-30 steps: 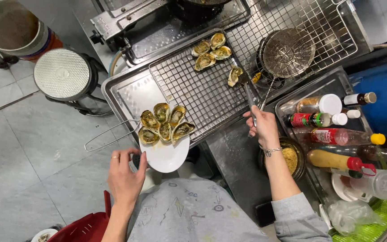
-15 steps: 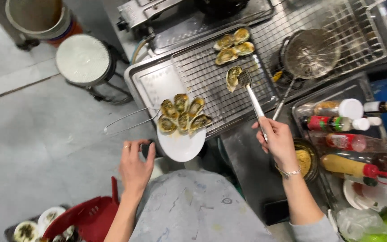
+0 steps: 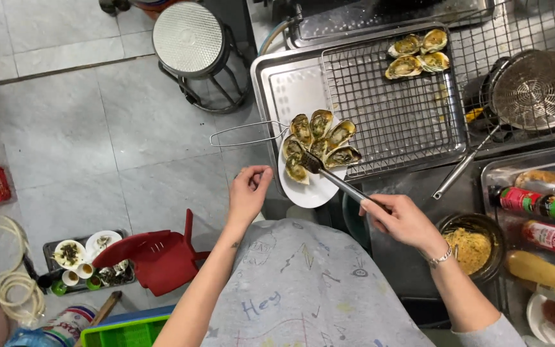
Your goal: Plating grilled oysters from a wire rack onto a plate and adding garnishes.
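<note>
My left hand (image 3: 249,187) hangs just left of centre, forearm running up from the bottom edge, fingers loosely curled with the thumb near the fingertips; it holds nothing that I can see and sits just beside the rim of the white plate (image 3: 313,193) without clearly touching it. My right hand (image 3: 401,220), right of centre, is closed around the handle of a pair of metal tongs (image 3: 332,180), wrist bent, a thin bracelet at the wrist. The tongs slant up and to the left, and their tip rests among the oysters (image 3: 316,141) on the plate; whether the tip pinches a shell I cannot tell.

The plate sits at centre frame, overlapping the lower edge of the wire rack (image 3: 387,115) and hanging out past the counter edge. Six or so half-shell oysters with a dark green topping are fanned on it.

At far left, low in the frame, a red plastic stool (image 3: 155,257) stands on the grey tile floor. In the upper middle is a round metal stool (image 3: 191,38). Four more oysters (image 3: 419,54) lie at the top of the rack. To the right, a mesh skimmer (image 3: 537,87) rests with its long handle pointing down-left. Lower right, a dark bowl of yellow crumbs (image 3: 473,247) stands just beside my right wrist, with sauce bottles (image 3: 534,205) beyond it.
</note>
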